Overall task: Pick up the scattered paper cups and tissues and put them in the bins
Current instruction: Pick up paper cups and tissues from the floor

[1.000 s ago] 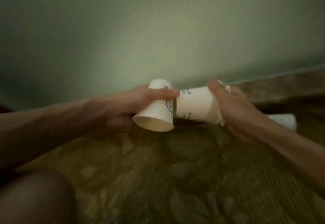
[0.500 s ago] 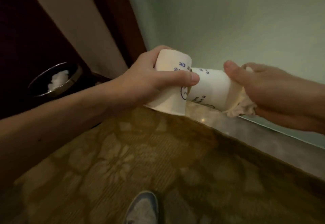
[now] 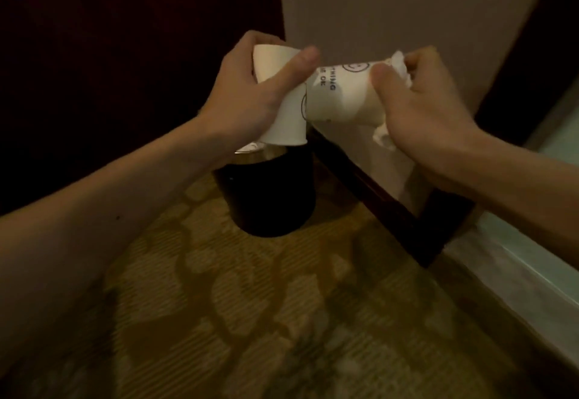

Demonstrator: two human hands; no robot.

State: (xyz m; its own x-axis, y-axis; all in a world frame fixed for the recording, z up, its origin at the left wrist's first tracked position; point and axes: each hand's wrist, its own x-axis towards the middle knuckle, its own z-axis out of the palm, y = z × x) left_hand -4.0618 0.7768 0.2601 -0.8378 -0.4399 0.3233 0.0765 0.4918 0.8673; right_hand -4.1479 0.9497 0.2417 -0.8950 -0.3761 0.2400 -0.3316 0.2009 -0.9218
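Observation:
My left hand (image 3: 247, 91) grips a white paper cup (image 3: 286, 123), held mouth-down right above the dark round bin (image 3: 269, 198). My right hand (image 3: 423, 110) holds a second white paper cup (image 3: 338, 97) with printed letters, lying sideways, together with a crumpled white tissue (image 3: 383, 140) that sticks out at the cup's wide end. The two cups touch each other. The bin's metal rim and a bit of white waste inside show just under the left cup.
The bin stands on a patterned brown carpet (image 3: 282, 304) against a dark wood panel (image 3: 125, 69). A pale wall with a dark baseboard (image 3: 391, 207) runs to the right of the bin. A light skirting strip (image 3: 517, 273) lies at far right.
The view swung left from the wall to the bin. Both hands carried the cups and tissue from the floor to just above the bin, which now sits directly under the left cup.

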